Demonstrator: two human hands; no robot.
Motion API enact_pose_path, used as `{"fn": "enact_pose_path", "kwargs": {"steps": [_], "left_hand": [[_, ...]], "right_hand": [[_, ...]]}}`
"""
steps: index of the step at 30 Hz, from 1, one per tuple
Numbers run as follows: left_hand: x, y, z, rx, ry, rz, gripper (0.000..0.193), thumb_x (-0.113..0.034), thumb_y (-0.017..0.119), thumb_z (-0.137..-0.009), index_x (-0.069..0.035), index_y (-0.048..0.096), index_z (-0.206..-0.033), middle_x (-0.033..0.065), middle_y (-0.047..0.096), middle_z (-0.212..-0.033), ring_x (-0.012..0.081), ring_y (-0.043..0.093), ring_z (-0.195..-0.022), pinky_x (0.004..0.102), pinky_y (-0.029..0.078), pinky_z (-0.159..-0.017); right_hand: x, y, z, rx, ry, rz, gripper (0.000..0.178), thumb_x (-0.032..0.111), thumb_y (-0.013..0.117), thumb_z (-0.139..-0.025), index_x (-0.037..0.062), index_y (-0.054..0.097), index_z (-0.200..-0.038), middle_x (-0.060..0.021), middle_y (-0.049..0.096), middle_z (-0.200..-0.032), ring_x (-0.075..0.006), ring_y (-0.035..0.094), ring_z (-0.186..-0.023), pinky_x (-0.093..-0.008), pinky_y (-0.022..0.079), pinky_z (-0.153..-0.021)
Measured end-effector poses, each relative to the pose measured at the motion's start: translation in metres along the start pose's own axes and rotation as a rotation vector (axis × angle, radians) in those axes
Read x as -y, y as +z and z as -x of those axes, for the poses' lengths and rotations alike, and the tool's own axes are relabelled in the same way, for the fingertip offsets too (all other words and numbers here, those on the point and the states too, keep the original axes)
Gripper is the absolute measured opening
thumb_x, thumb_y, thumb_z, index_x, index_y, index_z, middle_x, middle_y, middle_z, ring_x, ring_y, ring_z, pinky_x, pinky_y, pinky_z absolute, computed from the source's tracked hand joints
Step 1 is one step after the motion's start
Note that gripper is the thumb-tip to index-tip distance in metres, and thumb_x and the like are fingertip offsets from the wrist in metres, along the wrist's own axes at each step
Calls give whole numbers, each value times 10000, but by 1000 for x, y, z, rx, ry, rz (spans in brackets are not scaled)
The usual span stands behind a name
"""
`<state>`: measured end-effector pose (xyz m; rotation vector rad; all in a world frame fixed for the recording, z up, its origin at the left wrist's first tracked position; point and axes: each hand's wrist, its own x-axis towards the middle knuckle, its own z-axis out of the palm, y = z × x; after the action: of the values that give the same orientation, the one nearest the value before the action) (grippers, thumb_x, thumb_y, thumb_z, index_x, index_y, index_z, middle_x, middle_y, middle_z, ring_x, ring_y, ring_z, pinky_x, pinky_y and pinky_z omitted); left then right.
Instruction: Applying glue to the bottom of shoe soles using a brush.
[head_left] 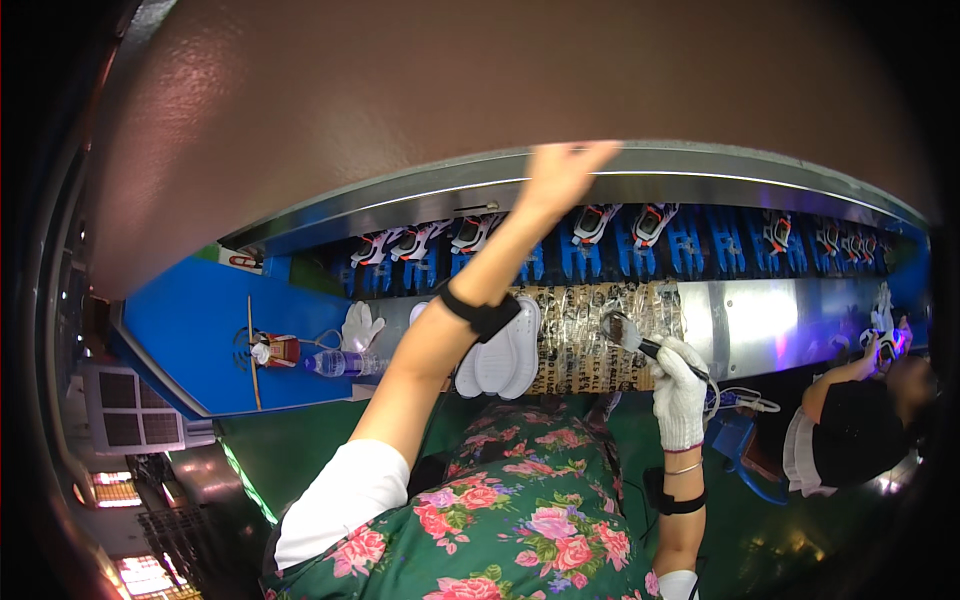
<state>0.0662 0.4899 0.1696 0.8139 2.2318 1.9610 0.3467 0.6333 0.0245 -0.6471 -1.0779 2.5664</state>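
My left hand (pixel 560 172) is bare and stretched far up, its fingers against the metal housing (pixel 700 165) above a blue conveyor (pixel 700 245) that carries white and red shoes (pixel 650 222). It holds nothing that I can see. My right hand (pixel 678 390), in a white glove, grips a brush (pixel 628 332) whose dark head points up and left over the paper-covered bench edge (pixel 600 335). White insoles (pixel 500 355) lie stacked on the bench under my left forearm, which wears a black strap.
A white glove (pixel 360 325), a plastic bottle (pixel 335 363), a small red can (pixel 278 350) and a thin stick (pixel 251 350) lie on the blue bench to the left. Another person (pixel 850 430) in dark clothing works at the right. A blue stool (pixel 745 455) stands beside me.
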Motion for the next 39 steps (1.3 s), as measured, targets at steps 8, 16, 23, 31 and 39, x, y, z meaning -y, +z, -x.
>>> {"fn": "enact_pose_path", "kwargs": {"steps": [8, 16, 23, 31, 39], "left_hand": [[-20, 165, -77, 272, 81, -483, 639, -489, 727, -841, -81, 585, -1313, 208, 598, -1301, 394, 559, -1207, 488, 444, -1047], [31, 186, -129, 23, 216, -466, 466, -431, 605, -964, -80, 582, -1269, 165, 613, -1247, 322, 591, -1177, 466, 502, -970], [-2, 96, -40, -46, 3, 1092, 364, -199, 588, -994, -70, 519, -1327, 142, 583, -1268, 283, 587, -1193, 446, 518, -970], [12, -2, 145, 42, -358, 874, 671, -118, 712, -841, -10, 418, -1434, 135, 608, -1245, 209, 634, -1111, 388, 525, -984], [41, -5, 262, 151, -617, 1279, 705, -152, 653, -821, 19, 408, -1460, 213, 607, -1295, 376, 626, -1182, 482, 524, -999]], "right_hand": [[30, -45, 7, -136, -88, -6, 201, -36, 673, -860, -70, 678, -1059, -177, 702, -1040, -154, 609, -712, -223, 492, -622], [37, -76, 7, -166, -23, 12, 227, -24, 666, -881, -54, 649, -1106, -156, 688, -1018, -152, 639, -736, -211, 524, -641], [47, -66, 4, -110, 1, 13, 274, -6, 643, -909, -50, 616, -1179, -179, 683, -1108, -156, 646, -780, -198, 542, -656], [65, -37, -12, 93, 39, -213, 277, -6, 591, -959, -38, 565, -1233, -136, 611, -1181, -136, 599, -870, -188, 544, -695], [51, 56, 4, 263, -51, -10, 244, -49, 621, -902, -22, 629, -1144, -171, 657, -1168, -153, 629, -895, -207, 533, -702]]}}
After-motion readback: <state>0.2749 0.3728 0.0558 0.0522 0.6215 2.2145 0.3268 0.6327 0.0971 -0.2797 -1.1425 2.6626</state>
